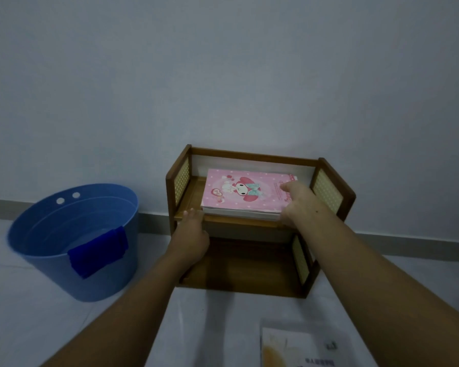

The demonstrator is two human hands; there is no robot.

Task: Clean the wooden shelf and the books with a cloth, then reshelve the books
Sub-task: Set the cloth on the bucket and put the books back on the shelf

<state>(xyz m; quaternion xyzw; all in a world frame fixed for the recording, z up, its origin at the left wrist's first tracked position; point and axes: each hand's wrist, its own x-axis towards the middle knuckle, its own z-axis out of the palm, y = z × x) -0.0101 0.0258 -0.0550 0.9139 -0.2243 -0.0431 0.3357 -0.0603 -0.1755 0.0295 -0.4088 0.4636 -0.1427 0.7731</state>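
Setup was on the floor (32, 327) against a plain wall (223, 75). Off to the left sat a blue bucket (104, 282) with water in it and a dark blue cloth (98, 250) draped over its near rim, well apart from both hands. Down at the bottom right edge, a couple more books (297, 348) lay flat on the floor, close to the camera and partly cut off. Nothing sat between the arms and the wooden shelf (249, 276), a little two-tier one with woven side panels, pushed up to the wall.

The left grip (191, 239) was pretty much flat, fingers straight and reaching to the front edge of the upper tier, right by the left front corner of the stack of books (239, 214). It wasn't wrapped around anything; couldn't tell if the fingertips touched the books or just the wood. The right grip (300, 205) had hold of the right end of that stack, thumb laid on top of the cover and the other fingers curled down around the side.

The stack lay flat on the upper tier, between the two hands, with a pink cartoon book (239, 192) on top, cover facing up. The lower tier was in shadow.
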